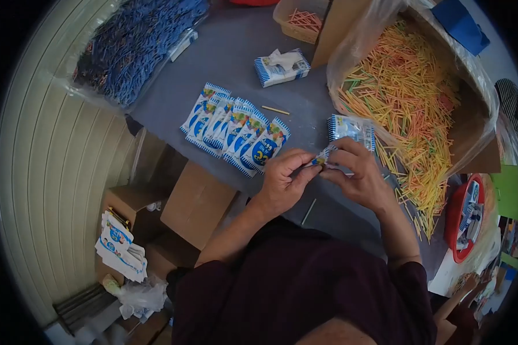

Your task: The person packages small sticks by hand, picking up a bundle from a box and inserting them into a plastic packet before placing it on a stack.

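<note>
Both of my hands meet over the grey table in front of my chest. My left hand (288, 178) pinches one end of a small printed packet (321, 157), and my right hand (357, 172) grips its other end. Fingers cover much of this packet. Just beyond my right hand lies a blue-and-white striped pack (354, 130), partly hidden by that hand. To the left, several white-and-blue packets (236, 127) overlap in a row. A loose yellowish stick (275, 110) rests beyond them, and a green stick (308, 211) lies nearer my body.
A plastic-lined carton (472, 138) on the right spills many thin coloured sticks (403, 92) onto the table. A tissue pack (282, 66) and a tub (279, 17) stand farther back. Blue striped wrappers (138, 46) fill a bag at left. A red basket (453, 230) sits at far right.
</note>
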Available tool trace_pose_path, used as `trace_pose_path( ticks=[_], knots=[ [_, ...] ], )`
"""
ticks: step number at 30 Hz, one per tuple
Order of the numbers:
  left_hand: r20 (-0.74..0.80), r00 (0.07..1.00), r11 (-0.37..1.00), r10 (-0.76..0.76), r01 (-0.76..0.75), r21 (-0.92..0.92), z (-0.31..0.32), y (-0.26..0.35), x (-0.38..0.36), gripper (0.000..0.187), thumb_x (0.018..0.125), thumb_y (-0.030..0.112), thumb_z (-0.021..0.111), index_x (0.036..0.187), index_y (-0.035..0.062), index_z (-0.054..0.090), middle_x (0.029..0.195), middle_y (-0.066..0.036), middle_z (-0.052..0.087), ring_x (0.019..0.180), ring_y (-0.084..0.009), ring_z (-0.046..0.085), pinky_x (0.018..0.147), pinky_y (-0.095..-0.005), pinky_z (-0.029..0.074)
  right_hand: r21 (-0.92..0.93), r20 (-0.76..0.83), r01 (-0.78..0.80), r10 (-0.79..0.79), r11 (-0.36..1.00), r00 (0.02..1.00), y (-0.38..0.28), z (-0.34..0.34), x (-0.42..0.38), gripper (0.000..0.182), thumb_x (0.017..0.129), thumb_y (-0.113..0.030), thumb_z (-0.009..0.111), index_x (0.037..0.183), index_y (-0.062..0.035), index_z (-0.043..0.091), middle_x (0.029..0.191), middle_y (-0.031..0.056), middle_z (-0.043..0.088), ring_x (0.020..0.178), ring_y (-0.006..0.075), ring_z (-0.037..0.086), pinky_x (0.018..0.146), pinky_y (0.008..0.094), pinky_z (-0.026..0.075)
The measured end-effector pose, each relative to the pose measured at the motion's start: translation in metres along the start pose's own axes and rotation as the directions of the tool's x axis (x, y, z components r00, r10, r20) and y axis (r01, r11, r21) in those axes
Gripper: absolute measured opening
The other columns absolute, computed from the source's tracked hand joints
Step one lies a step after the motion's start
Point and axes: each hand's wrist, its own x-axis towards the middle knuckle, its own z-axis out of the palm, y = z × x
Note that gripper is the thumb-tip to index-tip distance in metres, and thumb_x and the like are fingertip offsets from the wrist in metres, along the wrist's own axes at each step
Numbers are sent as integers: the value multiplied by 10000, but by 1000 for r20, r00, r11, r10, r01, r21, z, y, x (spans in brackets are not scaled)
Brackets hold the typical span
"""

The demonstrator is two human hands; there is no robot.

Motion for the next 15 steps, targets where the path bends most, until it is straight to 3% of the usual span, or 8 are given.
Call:
trace_pose_path(
  ticks=[2, 4, 7, 8, 10, 12, 14, 15],
  knots=[
    [-12, 998, 981, 56, -53, 188, -2, 6, 0, 175, 801, -42, 693, 974, -45, 662, 854, -117, 661, 734, -236, 613, 661, -318, 480, 430, -65, -28, 62, 902, 996, 1, 8, -1, 126, 777, -108, 730, 863, -41, 666, 891, 110, 606, 817, 308, 620, 716, 397, 478],
    [-89, 991, 914, 104, -60, 401, -4, 12, -3, 206, 803, -38, 687, 1008, -18, 677, 884, -107, 669, 802, -252, 590, 708, -335, 467, 373, -201, 119, -45, 920, 978, 5, 12, 3, 114, 773, -99, 728, 773, -19, 647, 821, 105, 604, 751, 323, 613, 648, 394, 487],
    [38, 976, 524, 216, -149, 839, -19, 8, -2, 248, 839, 45, 666, 1086, 32, 680, 934, -94, 659, 920, -256, 545, 866, -400, 394, 246, -290, 108, -33, 963, 956, 21, 7, -3, 112, 780, -121, 714, 782, -42, 636, 836, 94, 609, 772, 307, 622, 659, 410, 484],
    [95, 971, 334, 217, -166, 928, -26, 0, -1, 273, 848, 68, 654, 1119, 50, 674, 1008, -106, 647, 977, -272, 523, 921, -435, 356, -17, -334, 123, -122, 992, 935, 28, -5, -5, 108, 790, -133, 709, 795, -52, 637, 857, 87, 621, 799, 290, 630, 655, 402, 486],
    [106, 968, 237, 229, -161, 958, -31, -8, 5, 287, 846, 80, 648, 1132, 63, 670, 1097, -125, 604, 1031, -292, 492, 944, -459, 326, -377, -346, 84, -224, 923, 911, 55, -32, -8, 73, 784, -126, 669, 812, -71, 631, 870, 78, 627, 824, 276, 629, 646, 401, 483],
    [101, 966, 131, 237, -135, 982, -33, -10, 6, 301, 845, 93, 642, 1145, 76, 665, 1187, -144, 561, 1085, -313, 461, 966, -483, 296, -482, -369, -104, -94, 870, 925, 91, -78, -19, 59, 753, -83, 644, 805, -58, 632, 884, 94, 628, 826, 294, 623, 655, 403, 495],
    [125, 980, -28, 155, -122, 992, -28, -4, 7, 363, 816, 68, 647, 1178, 97, 642, 1301, -160, 467, 1173, -348, 387, 981, -495, 279, -637, -380, -309, 61, 706, 923, 147, -126, -29, 57, 764, -61, 621, 812, -46, 646, 883, 115, 634, 822, 314, 625, 671, 408, 511],
    [128, 979, -23, 162, -126, 992, -21, 7, 15, 363, 816, 68, 647, 1178, 97, 642, 1301, -160, 467, 1173, -348, 387, 981, -495, 279, -697, -386, -382, 132, 606, 913, 174, -148, -35, 66, 765, -50, 615, 815, -49, 657, 891, 132, 637, 837, 321, 629, 685, 403, 518]
  ],
)
